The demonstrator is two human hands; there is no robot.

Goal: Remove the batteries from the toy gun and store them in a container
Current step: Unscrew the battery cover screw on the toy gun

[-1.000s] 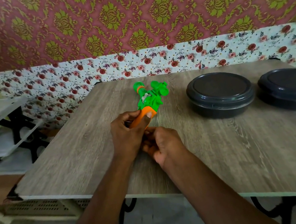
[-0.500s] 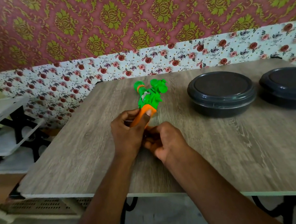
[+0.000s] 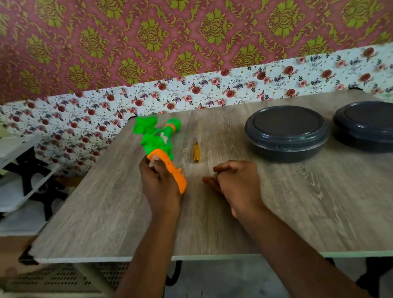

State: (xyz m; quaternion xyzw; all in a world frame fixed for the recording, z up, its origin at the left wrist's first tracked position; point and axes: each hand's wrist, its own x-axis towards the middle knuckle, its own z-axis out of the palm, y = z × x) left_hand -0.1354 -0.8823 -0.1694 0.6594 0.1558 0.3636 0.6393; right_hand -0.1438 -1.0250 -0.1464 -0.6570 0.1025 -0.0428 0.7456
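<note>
Counter (image 3: 299, 197) seen from its near edge, wall (image 3: 182, 94) behind its far edge. Left half: toy gun (image 3: 155, 139), its grip toward the viewer and held in the fingers of the left hand (image 3: 160, 187), its body pointing away toward the far edge. Just right of the gun, apart from it: a slender tool (image 3: 196, 152) lying on the counter. Nearer the viewer and right of the grip: right hand (image 3: 239, 183), apart from gun and tool. Right half, toward the back: left container (image 3: 287, 132) and right container (image 3: 379, 125), side by side, lids on. Off the counter's left end: shelf rack (image 3: 3, 177).
</note>
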